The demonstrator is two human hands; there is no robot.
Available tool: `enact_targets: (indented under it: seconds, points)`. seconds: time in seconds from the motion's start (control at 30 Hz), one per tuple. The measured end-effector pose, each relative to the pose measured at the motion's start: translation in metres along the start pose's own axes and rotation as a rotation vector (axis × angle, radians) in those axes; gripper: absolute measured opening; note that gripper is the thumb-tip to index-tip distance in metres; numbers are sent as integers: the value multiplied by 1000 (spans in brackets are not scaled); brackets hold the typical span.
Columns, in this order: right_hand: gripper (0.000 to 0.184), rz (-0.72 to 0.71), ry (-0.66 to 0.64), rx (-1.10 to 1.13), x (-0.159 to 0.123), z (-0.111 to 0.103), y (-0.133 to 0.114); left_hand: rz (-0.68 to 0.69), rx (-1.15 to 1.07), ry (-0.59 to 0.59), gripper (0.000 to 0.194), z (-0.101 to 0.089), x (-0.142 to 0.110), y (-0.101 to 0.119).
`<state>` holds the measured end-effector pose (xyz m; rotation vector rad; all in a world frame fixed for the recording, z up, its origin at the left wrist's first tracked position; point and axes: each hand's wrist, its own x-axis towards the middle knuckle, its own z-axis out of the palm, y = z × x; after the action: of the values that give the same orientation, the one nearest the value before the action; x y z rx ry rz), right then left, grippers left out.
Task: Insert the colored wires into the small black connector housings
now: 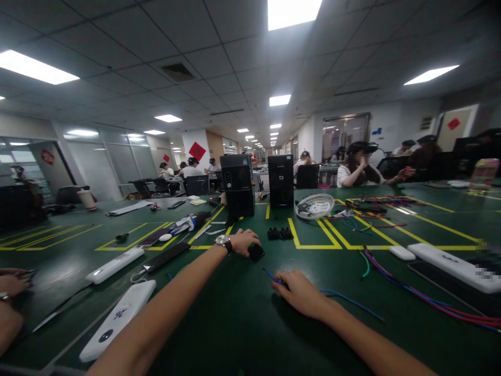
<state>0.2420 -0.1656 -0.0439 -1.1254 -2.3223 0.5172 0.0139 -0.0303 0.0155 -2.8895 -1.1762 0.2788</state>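
My left hand, with a watch on its wrist, reaches out over the green table, fingers curled round a small black block. Beyond it stands a row of similar black blocks, apart from my hand. My right hand is lower and nearer to me, pinching a blue wire. One short end of that wire pokes out past the fingertips, while the long tail trails to the right. The black block's far side is hidden, and its exact kind cannot be made out.
Two black computer towers stand ahead, beside a white round basket. Red and blue wires and a white power bank-like case lie right. At left are a white case marked 26 and another person's hand.
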Motion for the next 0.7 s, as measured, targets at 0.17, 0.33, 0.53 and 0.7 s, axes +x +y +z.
enact_targets:
  seconds: [0.17, 0.33, 0.53, 0.7]
  points:
    - [25, -7, -13, 0, 1, -1, -1, -106, 14, 9, 57, 2, 0, -15]
    - [25, -3, -41, -15, 2, -1, -1, -183, 6, -12, 54, 0, -6, -26]
    - [26, 7, -29, 64, 2, -4, -2, -210, -11, 17, 61, -1, -15, -33]
    - [27, 142, -32, 412, 21, -16, -12, -114, -157, 246, 60, -24, -37, -33]
